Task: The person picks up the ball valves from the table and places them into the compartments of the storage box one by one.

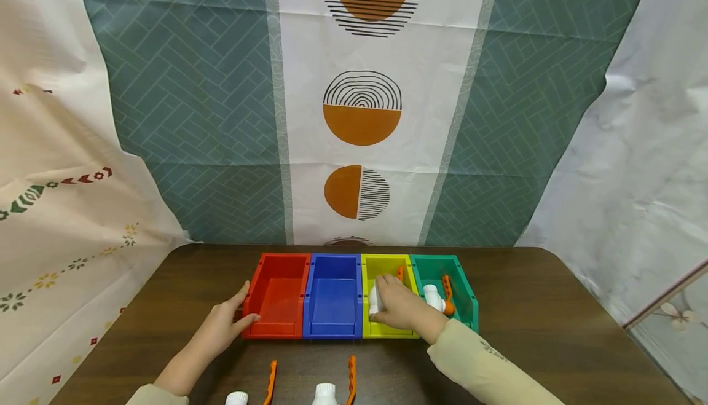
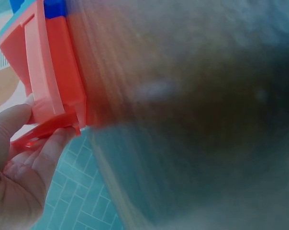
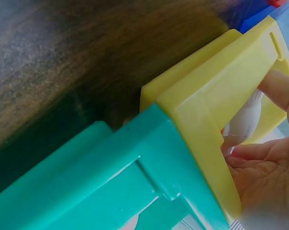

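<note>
My right hand (image 1: 404, 305) reaches into the yellow bin (image 1: 381, 332) and grips a white plastic pipe fitting (image 3: 245, 120) between thumb and fingers. Part of an orange lever handle (image 1: 401, 273) shows behind that hand. At the far left of the row, my left hand (image 1: 222, 324) holds the front left corner of the red bin (image 1: 279, 300). Its thumb (image 2: 15, 117) lies on one side of the bin's wall, its fingers on the other. Inside the green bin (image 1: 469, 303) lie another white fitting (image 1: 432, 296) and an orange handle (image 1: 447, 287).
A blue bin (image 1: 334, 306) stands between the red and yellow ones, all four side by side on the dark wooden table (image 1: 514, 331). Near the front edge lie white fittings (image 1: 325, 393) and orange handles (image 1: 352, 374). A patterned cloth (image 1: 221, 116) hangs behind.
</note>
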A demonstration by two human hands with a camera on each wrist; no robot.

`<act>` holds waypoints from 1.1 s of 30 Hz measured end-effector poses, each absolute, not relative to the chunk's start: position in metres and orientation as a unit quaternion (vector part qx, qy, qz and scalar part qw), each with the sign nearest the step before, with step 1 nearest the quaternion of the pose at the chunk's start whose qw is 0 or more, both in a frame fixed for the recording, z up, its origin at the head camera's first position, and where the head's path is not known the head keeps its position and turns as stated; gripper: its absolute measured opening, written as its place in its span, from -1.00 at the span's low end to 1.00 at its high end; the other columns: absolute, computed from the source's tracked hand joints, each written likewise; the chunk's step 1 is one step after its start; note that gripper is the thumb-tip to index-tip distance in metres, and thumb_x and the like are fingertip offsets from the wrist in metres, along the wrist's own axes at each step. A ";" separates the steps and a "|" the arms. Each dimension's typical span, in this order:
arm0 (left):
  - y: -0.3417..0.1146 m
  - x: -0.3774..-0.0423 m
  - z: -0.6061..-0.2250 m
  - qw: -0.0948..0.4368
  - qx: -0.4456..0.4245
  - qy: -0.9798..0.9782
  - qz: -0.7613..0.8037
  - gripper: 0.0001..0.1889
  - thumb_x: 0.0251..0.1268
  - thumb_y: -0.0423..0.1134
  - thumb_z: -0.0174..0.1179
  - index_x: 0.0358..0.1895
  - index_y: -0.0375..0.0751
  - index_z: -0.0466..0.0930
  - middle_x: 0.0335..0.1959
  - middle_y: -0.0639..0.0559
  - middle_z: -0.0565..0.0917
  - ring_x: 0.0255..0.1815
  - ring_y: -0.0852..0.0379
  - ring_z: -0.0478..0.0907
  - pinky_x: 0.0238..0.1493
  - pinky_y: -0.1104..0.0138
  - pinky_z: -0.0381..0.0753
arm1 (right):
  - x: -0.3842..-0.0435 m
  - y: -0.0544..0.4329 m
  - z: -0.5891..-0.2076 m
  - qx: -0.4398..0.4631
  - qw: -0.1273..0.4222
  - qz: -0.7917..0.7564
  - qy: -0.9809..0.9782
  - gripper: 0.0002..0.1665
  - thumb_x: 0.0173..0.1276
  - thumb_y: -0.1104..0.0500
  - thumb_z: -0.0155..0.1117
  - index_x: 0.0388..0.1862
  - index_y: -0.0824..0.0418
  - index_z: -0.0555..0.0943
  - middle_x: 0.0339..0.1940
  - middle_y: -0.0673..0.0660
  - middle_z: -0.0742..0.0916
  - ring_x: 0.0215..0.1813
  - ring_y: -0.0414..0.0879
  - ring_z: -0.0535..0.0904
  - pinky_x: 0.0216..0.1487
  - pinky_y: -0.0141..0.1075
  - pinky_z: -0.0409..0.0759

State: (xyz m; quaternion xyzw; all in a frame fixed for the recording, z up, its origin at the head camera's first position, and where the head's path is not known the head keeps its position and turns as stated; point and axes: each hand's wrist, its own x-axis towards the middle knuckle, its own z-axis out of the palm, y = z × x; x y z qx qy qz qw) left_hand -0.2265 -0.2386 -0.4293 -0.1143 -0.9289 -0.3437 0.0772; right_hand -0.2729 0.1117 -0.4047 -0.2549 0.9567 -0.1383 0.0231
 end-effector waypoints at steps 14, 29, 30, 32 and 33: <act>-0.237 -0.225 -0.427 0.072 -0.108 -0.929 -0.346 -0.21 0.10 -0.33 0.33 0.32 -0.67 0.13 0.07 -0.49 0.54 -0.08 -0.21 0.64 -0.13 0.11 0.67 | -0.276 0.110 -0.407 -0.253 0.030 -0.135 0.957 -0.08 0.11 0.05 0.47 0.27 0.56 0.30 0.16 0.41 0.50 0.04 0.12 0.48 0.15 -0.06 0.56; -0.237 -0.224 -0.427 0.074 -0.108 -0.929 -0.346 -0.21 0.11 -0.34 0.33 0.32 -0.67 0.13 0.02 -0.47 0.58 -0.11 -0.19 0.65 -0.12 0.09 0.66 | -0.276 0.105 -0.404 -0.246 0.038 -0.136 0.959 -0.14 0.04 0.13 0.51 0.21 0.54 0.34 0.04 0.37 0.55 -0.07 0.08 0.50 0.03 -0.09 0.63; -0.237 -0.224 -0.427 0.075 -0.107 -0.929 -0.346 -0.21 0.10 -0.34 0.33 0.32 -0.67 0.13 0.02 -0.46 0.58 -0.10 -0.20 0.65 -0.12 0.09 0.66 | -0.276 0.105 -0.404 -0.245 0.039 -0.136 0.959 -0.14 0.04 0.12 0.51 0.21 0.53 0.35 0.03 0.36 0.55 -0.08 0.07 0.50 0.02 -0.09 0.63; -0.237 -0.223 -0.427 0.076 -0.105 -0.929 -0.346 -0.22 0.10 -0.35 0.33 0.32 -0.67 0.13 0.02 -0.45 0.58 -0.09 -0.20 0.65 -0.11 0.09 0.66 | -0.276 0.105 -0.404 -0.243 0.040 -0.137 0.960 -0.14 0.03 0.13 0.51 0.21 0.53 0.35 0.02 0.35 0.56 -0.09 0.07 0.50 0.00 -0.10 0.64; -0.237 -0.223 -0.427 0.076 -0.105 -0.929 -0.346 -0.22 0.10 -0.35 0.33 0.32 -0.67 0.13 0.01 -0.44 0.59 -0.09 -0.21 0.64 -0.11 0.09 0.66 | -0.277 0.104 -0.404 -0.242 0.041 -0.137 0.960 -0.14 0.03 0.13 0.51 0.20 0.53 0.35 0.01 0.35 0.56 -0.09 0.06 0.50 -0.01 -0.10 0.65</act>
